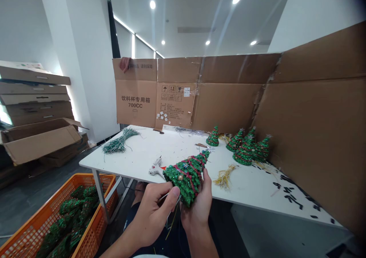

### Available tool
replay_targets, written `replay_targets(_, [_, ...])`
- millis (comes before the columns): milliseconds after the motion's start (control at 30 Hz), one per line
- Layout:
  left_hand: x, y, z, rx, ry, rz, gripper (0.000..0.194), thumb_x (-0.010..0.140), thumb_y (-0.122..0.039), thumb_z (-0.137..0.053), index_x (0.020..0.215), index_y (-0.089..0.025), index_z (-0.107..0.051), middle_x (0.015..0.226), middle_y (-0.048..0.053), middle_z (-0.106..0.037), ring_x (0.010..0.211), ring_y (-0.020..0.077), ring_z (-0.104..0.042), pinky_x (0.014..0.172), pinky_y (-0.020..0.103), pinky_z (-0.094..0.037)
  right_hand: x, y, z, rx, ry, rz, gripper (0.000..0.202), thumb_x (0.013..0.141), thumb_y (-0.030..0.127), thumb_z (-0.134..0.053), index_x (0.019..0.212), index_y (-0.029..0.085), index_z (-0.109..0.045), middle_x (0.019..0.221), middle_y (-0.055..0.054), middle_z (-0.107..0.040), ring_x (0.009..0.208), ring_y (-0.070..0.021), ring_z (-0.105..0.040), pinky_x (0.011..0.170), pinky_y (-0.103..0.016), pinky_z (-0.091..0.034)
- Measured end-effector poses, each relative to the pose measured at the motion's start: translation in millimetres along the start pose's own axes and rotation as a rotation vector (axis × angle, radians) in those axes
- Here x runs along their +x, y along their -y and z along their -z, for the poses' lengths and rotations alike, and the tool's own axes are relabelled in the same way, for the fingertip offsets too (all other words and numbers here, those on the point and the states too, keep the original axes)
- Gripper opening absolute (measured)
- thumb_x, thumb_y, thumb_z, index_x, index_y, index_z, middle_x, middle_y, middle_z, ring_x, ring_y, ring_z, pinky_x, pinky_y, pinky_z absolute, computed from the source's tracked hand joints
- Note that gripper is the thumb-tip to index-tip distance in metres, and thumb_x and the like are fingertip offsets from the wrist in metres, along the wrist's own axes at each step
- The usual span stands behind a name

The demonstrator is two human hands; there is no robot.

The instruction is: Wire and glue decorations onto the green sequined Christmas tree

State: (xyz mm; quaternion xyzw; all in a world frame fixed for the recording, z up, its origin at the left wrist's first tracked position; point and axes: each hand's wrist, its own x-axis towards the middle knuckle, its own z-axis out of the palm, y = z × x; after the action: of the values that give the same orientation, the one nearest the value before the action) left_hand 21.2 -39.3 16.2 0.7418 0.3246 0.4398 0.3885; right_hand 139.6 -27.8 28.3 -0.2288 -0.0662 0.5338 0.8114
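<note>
Head view
Room: white walls, ceiling spotlights, grey floor, flattened cartons stacked at the left.
Worktop (160, 151): white, with a cardboard screen (228, 94) standing along its far edge and right side.
Tree (187, 174): a small green sequinned Christmas tree with red bead garland, tipped on its side with its point toward the upper right, held in the air just in front of the near edge of the worktop.
Right hand (198, 204): its grip is closed around the wide base of the tree from below and the right, fingers wrapped onto the sequins.
Left hand (154, 212): its grip is pinched shut on thin wires (171, 208) at the base of the tree, thumb on top; the wire ends hang down between the two hands.
Glue gun (155, 168): white, lying on the worktop just behind and left of the tree.
Finished trees (248, 148): several like ones standing near the screen at the right, one more (213, 137) a little to their left.
Yellow strands (225, 176): a small bundle on the worktop, right of the hands.
Green wires (120, 141): a bundle on the far left corner of the worktop.
Crate (98, 220): orange, on the floor at the left, holding green pieces.
</note>
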Motion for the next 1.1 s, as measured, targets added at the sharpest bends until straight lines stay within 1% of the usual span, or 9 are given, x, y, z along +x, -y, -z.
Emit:
replay_targets(167, [-0.4, 0.4, 0.4, 0.005, 0.000, -0.011, 0.056, 0.110, -0.056, -0.041, 0.066, -0.020, -0.040, 0.065, -0.002, -0.038, 0.065, 0.0136, -0.037, 0.063, 0.030, -0.027, -0.1, -0.7, -0.5, -0.020, 0.008, -0.001, 0.041, 0.091, 0.053, -0.069, 0.119, 0.023, -0.078, 0.098, 0.000, -0.084, 0.088, -0.0232, -0.079, 0.083, -0.038, -0.064])
replay_targets(300, [0.2, -0.1, 0.4, 0.027, 0.004, 0.000, 0.056, 0.110, -0.055, -0.042, 0.066, -0.020, -0.038, 0.066, -0.002, -0.037, 0.066, 0.0136, -0.035, 0.064, 0.031, -0.026, -0.8, -1.0, -2.2, -0.011, -0.007, -0.006, 0.043, 0.091, 0.052, -0.070, 0.123, 0.024, -0.076, 0.105, 0.000, -0.084, 0.092, -0.0230, -0.080, 0.086, -0.037, -0.064])
replay_targets(433, [0.3, 1.2, 0.1, 0.015, 0.010, -0.007, 0.055, 0.109, -0.055, -0.044, 0.067, -0.020, -0.037, 0.066, -0.003, -0.035, 0.066, 0.0134, -0.033, 0.064, 0.031, -0.025, -2.3, -0.5, -1.9, -0.011, -0.008, -0.016, 0.044, 0.092, 0.052, -0.068, 0.124, 0.022, -0.076, 0.098, 0.000, -0.084, 0.090, -0.0236, -0.080, 0.085, -0.038, -0.065])
replay_targets(600, [0.2, 0.2, -0.1, 0.000, 0.005, -0.015, 0.055, 0.109, -0.054, -0.045, 0.067, -0.020, -0.035, 0.066, -0.003, -0.032, 0.065, 0.0132, -0.031, 0.063, 0.031, -0.024, -3.7, -1.8, -1.2, 0.005, 0.009, -0.021, 0.046, 0.094, 0.051, -0.068, 0.129, 0.023, -0.074, 0.098, 0.000, -0.084, 0.090, -0.0236, -0.081, 0.086, -0.039, -0.065])
replay_targets(833, [1.1, -1.1, -1.7, -0.039, -0.012, -0.053, 0.055, 0.109, -0.051, -0.045, 0.064, -0.020, -0.037, 0.063, -0.004, -0.034, 0.062, 0.0118, -0.032, 0.061, 0.029, -0.025, -4.6, -6.8, -0.4, 0.027, 0.033, -0.060, 0.043, 0.094, 0.051, -0.067, 0.125, 0.022, -0.076, 0.095, -0.001, -0.084, 0.088, -0.0247, -0.081, 0.085, -0.039, -0.065])
replay_targets(967, [2.5, 2.6, -4.1, -0.062, -0.026, -0.059, 0.055, 0.109, -0.049, -0.046, 0.064, -0.020, -0.036, 0.062, -0.004, -0.033, 0.061, 0.0113, -0.031, 0.060, 0.029, -0.024, -2.1, -9.2, 2.5, 0.014, 0.003, -0.071, 0.041, 0.096, 0.050, -0.066, 0.124, 0.022, -0.076, 0.098, -0.001, -0.084, 0.086, -0.0218, -0.079, 0.084, -0.035, -0.064])
replay_targets(1033, [3.4, 3.8, -4.9, -0.072, -0.018, -0.051, 0.055, 0.109, -0.050, -0.045, 0.063, -0.020, -0.037, 0.061, -0.004, -0.033, 0.060, 0.0112, -0.031, 0.059, 0.029, -0.025, -0.9, -9.2, 2.6, -0.004, -0.016, -0.090, 0.041, 0.096, 0.051, -0.064, 0.121, 0.021, -0.077, 0.095, -0.002, -0.084, 0.084, -0.0216, -0.079, 0.085, -0.035, -0.064])
replay_targets(1100, [4.0, 4.3, -5.2, -0.072, 0.001, -0.053, 0.056, 0.110, -0.049, -0.044, 0.063, -0.019, -0.041, 0.060, -0.004, -0.037, 0.060, 0.0111, -0.035, 0.060, 0.028, -0.027, -0.3, -8.3, 1.5, -0.015, -0.014, -0.099, 0.040, 0.096, 0.052, -0.063, 0.117, 0.020, -0.078, 0.091, -0.002, -0.083, 0.083, -0.0220, -0.079, 0.087, -0.036, -0.064])
